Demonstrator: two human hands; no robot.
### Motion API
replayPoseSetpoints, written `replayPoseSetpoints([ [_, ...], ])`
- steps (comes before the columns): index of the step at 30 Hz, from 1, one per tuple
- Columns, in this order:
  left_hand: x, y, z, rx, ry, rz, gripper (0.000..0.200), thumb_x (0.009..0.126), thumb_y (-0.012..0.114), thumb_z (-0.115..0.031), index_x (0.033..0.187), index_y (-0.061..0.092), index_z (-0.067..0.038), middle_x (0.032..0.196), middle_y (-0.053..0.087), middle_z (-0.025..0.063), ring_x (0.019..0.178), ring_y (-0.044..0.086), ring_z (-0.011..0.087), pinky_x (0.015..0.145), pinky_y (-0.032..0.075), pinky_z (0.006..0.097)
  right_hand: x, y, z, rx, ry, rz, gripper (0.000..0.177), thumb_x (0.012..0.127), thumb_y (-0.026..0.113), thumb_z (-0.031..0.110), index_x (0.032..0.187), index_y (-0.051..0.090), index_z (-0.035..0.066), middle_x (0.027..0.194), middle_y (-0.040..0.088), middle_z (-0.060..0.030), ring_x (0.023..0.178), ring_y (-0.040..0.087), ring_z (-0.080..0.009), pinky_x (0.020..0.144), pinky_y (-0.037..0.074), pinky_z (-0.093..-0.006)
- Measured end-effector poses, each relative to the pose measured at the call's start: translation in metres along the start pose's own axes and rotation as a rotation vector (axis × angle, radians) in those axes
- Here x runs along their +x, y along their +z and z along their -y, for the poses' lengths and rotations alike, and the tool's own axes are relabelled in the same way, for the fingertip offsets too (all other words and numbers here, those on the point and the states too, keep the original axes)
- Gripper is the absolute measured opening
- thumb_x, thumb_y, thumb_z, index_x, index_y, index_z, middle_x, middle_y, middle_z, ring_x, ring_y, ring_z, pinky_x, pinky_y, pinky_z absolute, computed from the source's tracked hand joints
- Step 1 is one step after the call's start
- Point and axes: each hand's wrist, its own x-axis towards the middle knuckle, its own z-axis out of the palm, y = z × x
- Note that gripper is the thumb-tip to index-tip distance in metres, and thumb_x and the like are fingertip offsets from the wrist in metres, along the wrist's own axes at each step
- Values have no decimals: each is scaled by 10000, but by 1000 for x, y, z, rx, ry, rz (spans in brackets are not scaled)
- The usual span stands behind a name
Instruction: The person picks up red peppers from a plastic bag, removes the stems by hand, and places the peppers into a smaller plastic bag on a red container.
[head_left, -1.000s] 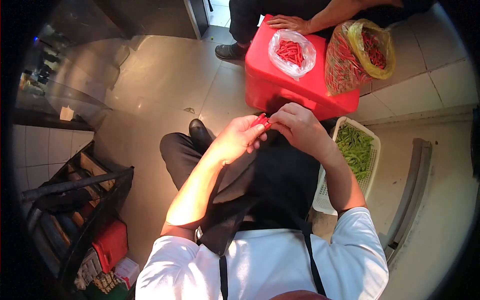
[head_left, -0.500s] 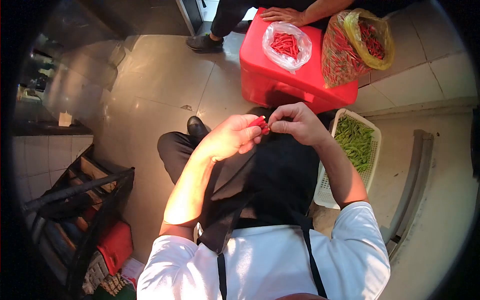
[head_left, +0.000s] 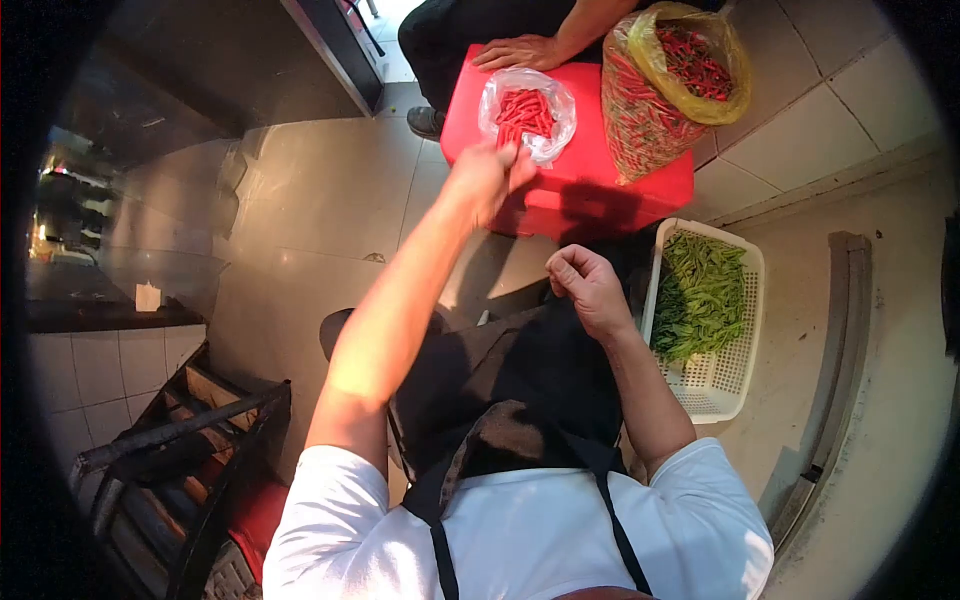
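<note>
While your left hand [head_left: 480, 182] reaches over the red box [head_left: 625, 180], its fingers grip a small bunch of red chilies [head_left: 509, 136] at the near-left rim of the clear plastic bag [head_left: 563, 105]; whether they touch the rim you cannot tell. The bunch is slender, bright red and roughly lined up. In the bag, loose chilies [head_left: 528, 112] of the same red lie in a heap.

Your right hand [head_left: 588, 288] hangs above the black apron [head_left: 545, 370], fingers curled in and thumb against the index finger; anything tiny pinched there is too small to tell.

The clear bag stands near the box's left edge, with a bare strip of lid between it and the yellow bag [head_left: 741, 75], which is full of darker red chilies and green stems. A co-worker's hand [head_left: 520, 52] rests flat just beyond the clear bag. Bare lid lies along the near edge, and open floor [head_left: 315, 195] spreads left of the box. To your right, the white basket [head_left: 751, 335] of green pods [head_left: 712, 290] limits sideways room near your right forearm.
</note>
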Motion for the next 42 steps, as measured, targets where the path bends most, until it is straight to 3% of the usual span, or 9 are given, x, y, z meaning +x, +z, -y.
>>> replayPoseSetpoints([
  [12, -44, -83, 79, -179, -63, -77, 261, 976, 539, -136, 1161, 545, 48, 1193, 608, 126, 1058, 624, 178, 885, 551, 241, -21, -61, 12, -16, -55, -268, 207, 954, 615, 222, 847, 617, 45, 711, 541, 24, 619, 458, -57, 570, 382, -209],
  [15, -89, -183, 147, -27, -358, -322, 296, 976, 556, -339, 1128, 587, -87, 1008, 680, 9, 749, 620, 59, 538, 492, 203, -1, -81, 45, -332, -196, -343, 215, 965, 576, 179, 810, 604, 32, 695, 538, 21, 616, 451, -55, 568, 373, -223],
  [18, -131, -284, 231, -401, -445, -382, 288, 988, 519, -355, 996, 570, -71, 881, 661, 57, 706, 609, 155, 588, 526, 281, 30, -84, 118, -596, -512, -471, 198, 928, 630, 180, 806, 618, 24, 698, 565, 21, 652, 488, -70, 600, 406, -246],
  [20, -132, -264, 218, -325, -441, -595, 272, 982, 532, -330, 994, 562, -60, 866, 635, 91, 728, 616, 229, 631, 539, 329, 54, -92, 172, -788, -628, -571, 182, 879, 685, 187, 815, 638, 23, 705, 592, 12, 670, 513, -83, 630, 433, -256],
  [24, -121, -242, 200, -286, -251, -342, 226, 985, 532, -304, 1033, 551, -84, 869, 638, 80, 740, 629, 236, 666, 550, 360, 130, -117, 256, -1195, -829, -624, 190, 848, 690, 189, 908, 665, 11, 804, 678, -109, 731, 633, -192, 697, 492, -312],
  [27, -112, -262, 225, -217, -392, -428, 208, 994, 509, -282, 1080, 522, -93, 879, 626, 96, 692, 606, 235, 624, 545, 365, 192, -170, 273, -1582, -612, -663, 303, 812, 703, 208, 1034, 659, 7, 910, 687, -183, 820, 659, -230, 741, 511, -345],
  [31, -110, -262, 223, -283, -373, -457, 144, 985, 523, -227, 1055, 520, -100, 871, 618, 92, 671, 597, 221, 579, 537, 359, 245, -246, 285, -1911, 283, -346, 496, 730, 728, 224, 1171, 615, 27, 1061, 678, -183, 930, 646, -268, 823, 508, -381],
  [39, -113, -246, 210, -152, -363, -444, 123, 993, 513, -224, 1034, 503, -108, 846, 622, 58, 655, 602, 184, 569, 526, 327, 204, -213, 287, -1740, 117, -83, 960, 668, 793, 252, 1480, 308, 84, 1416, 484, -140, 1230, 488, -209, 1022, 422, -332],
  [42, -111, -245, 211, -127, -361, -437, 132, 993, 518, -230, 1034, 498, -107, 843, 620, 57, 653, 599, 177, 568, 527, 324, 204, -226, 269, -1461, -51, -124, 698, 706, 793, 250, 1306, 503, 45, 1107, 648, -102, 961, 610, -198, 819, 504, -340],
])
